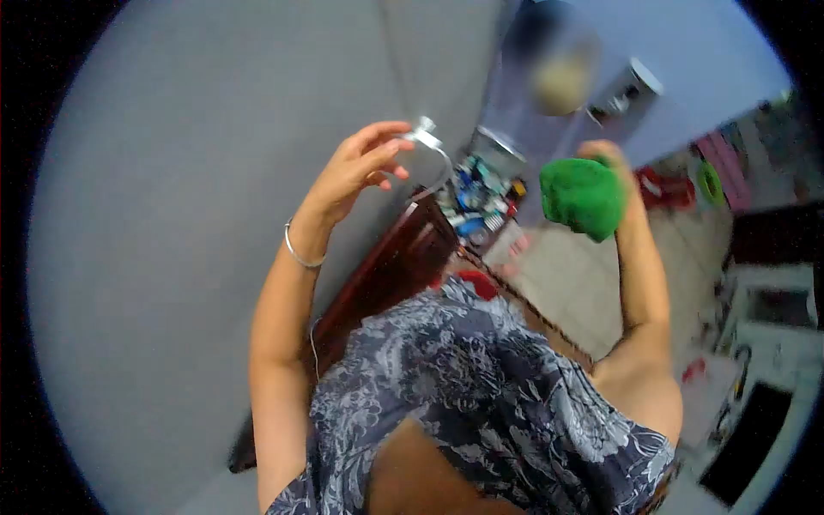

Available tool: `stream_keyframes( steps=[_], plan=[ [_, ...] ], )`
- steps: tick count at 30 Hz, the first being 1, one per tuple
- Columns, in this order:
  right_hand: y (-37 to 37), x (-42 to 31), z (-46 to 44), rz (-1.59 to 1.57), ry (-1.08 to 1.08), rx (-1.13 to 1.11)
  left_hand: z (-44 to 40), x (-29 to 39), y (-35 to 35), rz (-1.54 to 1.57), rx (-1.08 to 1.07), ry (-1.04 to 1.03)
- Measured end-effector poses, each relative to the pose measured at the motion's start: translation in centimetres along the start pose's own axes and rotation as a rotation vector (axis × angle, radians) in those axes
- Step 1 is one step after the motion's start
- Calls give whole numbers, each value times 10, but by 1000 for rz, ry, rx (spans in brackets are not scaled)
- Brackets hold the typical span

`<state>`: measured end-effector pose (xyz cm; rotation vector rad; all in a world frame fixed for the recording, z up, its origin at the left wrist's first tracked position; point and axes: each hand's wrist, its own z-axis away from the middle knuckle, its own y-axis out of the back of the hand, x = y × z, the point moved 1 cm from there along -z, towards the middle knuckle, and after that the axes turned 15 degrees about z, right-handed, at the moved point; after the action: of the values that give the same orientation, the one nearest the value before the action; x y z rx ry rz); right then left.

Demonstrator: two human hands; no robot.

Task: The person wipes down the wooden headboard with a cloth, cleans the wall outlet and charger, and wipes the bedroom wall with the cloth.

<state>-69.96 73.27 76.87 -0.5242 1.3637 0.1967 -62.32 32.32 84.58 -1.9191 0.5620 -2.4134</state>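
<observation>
My left hand [360,167], with a bangle on the wrist, is raised by the grey wall. Its fingers are curved and apart. The index fingertip lies at the edge of a small white fitting [423,135], from which a white cord [448,167] curves down; whether they touch I cannot tell. A bunched green cloth [584,196] is gripped in my right hand [611,156], held up at the right. The cloth hides most of that hand's fingers.
Below the fitting is a dark red-brown wooden panel [412,249]. Several bottles and small items [476,197] crowd the corner. A white wall shelf [633,86] hangs on the bluish wall. Pale floor tiles [558,266] lie to the right, with a white cabinet [777,330] farther off.
</observation>
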Motion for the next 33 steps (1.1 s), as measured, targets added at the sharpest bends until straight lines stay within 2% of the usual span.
stream_keyframes(
  steps=[1, 3, 5, 7, 8, 9, 11, 12, 14, 15, 16, 17, 18, 19, 20, 21, 23, 25, 26, 27, 28, 30, 31, 33],
  plan=[
    [41, 45, 19, 99, -106, 87, -5, -19, -2, -48, -24, 49],
    [91, 90, 66, 1943, -165, 23, -12, -45, -9, -64, -57, 140],
    [135, 71, 98, 1501, 38, 451, -25, -66, -16, -47, -73, 185],
    [156, 33, 154, 1287, -241, 525, -8, -61, -46, -40, -130, 184],
    [175, 20, 175, 1370, -152, 513, -13, -61, -54, -95, -187, 170],
    [168, -7, 190, 1300, -112, 576, -17, -64, -62, -145, -236, 152],
    [139, -37, 216, 605, -103, 845, -16, -71, -67, -119, -302, 135],
    [161, -23, 226, 697, -126, 848, -14, -75, -72, -138, -313, 164],
    [191, -3, 232, 1871, -562, 603, -16, -80, -76, -206, -371, 134],
    [101, -47, 188, 1683, 45, 731, -18, -83, -74, -319, -463, -48],
    [55, -60, 167, 1499, 193, 644, -17, -82, -75, -274, -465, -74],
    [30, -68, 150, 1524, 221, 452, -20, -85, -75, -342, -480, -135],
    [-15, -79, 136, 1426, 222, 361, -5, -56, -89, -367, -415, -53],
    [-55, -92, 118, 1340, 390, 234, -4, -49, -91, -388, -456, -153],
    [-91, -100, 104, 1194, 411, 201, -4, -56, -87, -345, -462, -416],
    [-124, -115, 96, 1067, 481, 123, -1, -53, -86, -565, -416, -665],
    [-167, -130, 82, 677, 668, 33, 36, -32, -90, -781, -274, -508],
    [-198, -152, 61, 618, 839, 27, 60, -23, -80, -769, -142, -672],
    [-215, -160, 53, 558, 763, 67, 64, -31, -65, -803, -41, -674],
    [-204, -179, 20, 562, 726, -4, 34, -33, -52, -807, 68, -786],
    [-227, -192, 12, 597, 664, 28, 39, -31, -36, -798, 167, -926],
    [-248, -198, -24, 416, 534, -49, 88, 29, -32, -277, 255, -327],
    [-248, -204, -50, 325, 475, -73, 96, 49, -25, -84, 336, -478],
    [-265, -234, -78, 181, 511, -50, 103, 107, -9, -37, 535, -737]
  ],
)
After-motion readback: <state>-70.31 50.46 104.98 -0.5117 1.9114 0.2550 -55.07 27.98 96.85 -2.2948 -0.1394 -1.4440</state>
